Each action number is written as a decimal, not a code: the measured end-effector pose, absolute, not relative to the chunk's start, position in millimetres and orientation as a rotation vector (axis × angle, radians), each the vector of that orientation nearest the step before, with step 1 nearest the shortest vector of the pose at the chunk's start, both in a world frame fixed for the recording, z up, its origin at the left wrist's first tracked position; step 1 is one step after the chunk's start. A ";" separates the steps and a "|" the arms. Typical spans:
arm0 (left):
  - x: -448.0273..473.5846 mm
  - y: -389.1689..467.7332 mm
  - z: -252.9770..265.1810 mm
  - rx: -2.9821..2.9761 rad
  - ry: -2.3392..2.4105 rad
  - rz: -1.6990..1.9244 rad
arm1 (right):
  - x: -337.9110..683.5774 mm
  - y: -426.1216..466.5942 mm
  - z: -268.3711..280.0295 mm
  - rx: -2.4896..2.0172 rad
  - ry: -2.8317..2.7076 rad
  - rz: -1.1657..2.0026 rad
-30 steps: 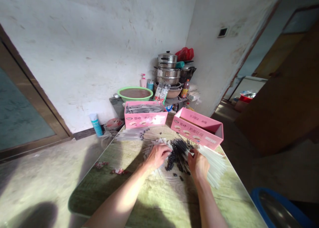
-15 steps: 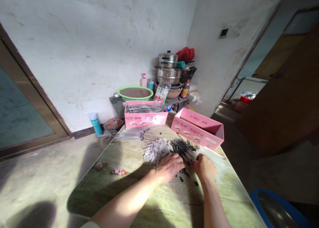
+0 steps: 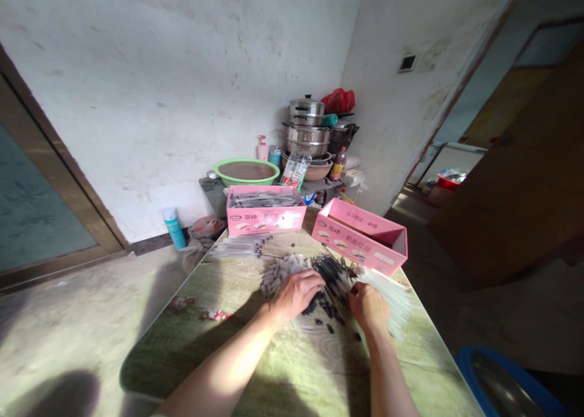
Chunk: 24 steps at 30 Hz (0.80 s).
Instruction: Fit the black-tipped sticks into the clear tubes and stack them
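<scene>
My left hand (image 3: pixel 297 293) is over the middle of the table, fingers curled together beside a pile of short white pieces (image 3: pixel 279 272). Small black plugs (image 3: pixel 325 307) lie under and beside its fingertips. To the right, my right hand (image 3: pixel 370 307) is closed, thumb against the fingers, between a bundle of thin black-tipped sticks like pen refills (image 3: pixel 332 272) and a spread of clear tubes (image 3: pixel 391 296). What either hand pinches is too small or hidden to tell.
A pink box (image 3: pixel 267 216) full of greyish sticks stands at the table's back. Right of it is another pink box (image 3: pixel 360 237), its inside mostly hidden. Clear sticks (image 3: pixel 239 245) lie in front of the left box. Behind are a green-rimmed basin (image 3: pixel 246 180) and stacked pots (image 3: pixel 308 137).
My left hand has shifted left and slightly up, uncovering more black plugs. My right hand has moved a little left, closer to the black-tipped sticks.
</scene>
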State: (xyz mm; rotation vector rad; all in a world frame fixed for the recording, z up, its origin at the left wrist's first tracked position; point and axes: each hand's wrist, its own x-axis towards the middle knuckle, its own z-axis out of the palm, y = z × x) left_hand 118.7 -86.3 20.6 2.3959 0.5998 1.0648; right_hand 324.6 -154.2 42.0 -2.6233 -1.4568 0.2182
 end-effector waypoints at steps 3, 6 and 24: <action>111.4 -81.0 21.5 2.306 0.608 1.121 | 324.4 -153.6 42.4 -2.605 -1.442 0.228; 108.2 -77.8 19.4 2.281 0.617 1.133 | 326.2 -153.2 42.5 -2.573 -1.441 0.266; 108.5 -80.0 28.7 2.064 0.691 1.306 | 342.1 -160.3 47.3 -2.697 -1.308 0.127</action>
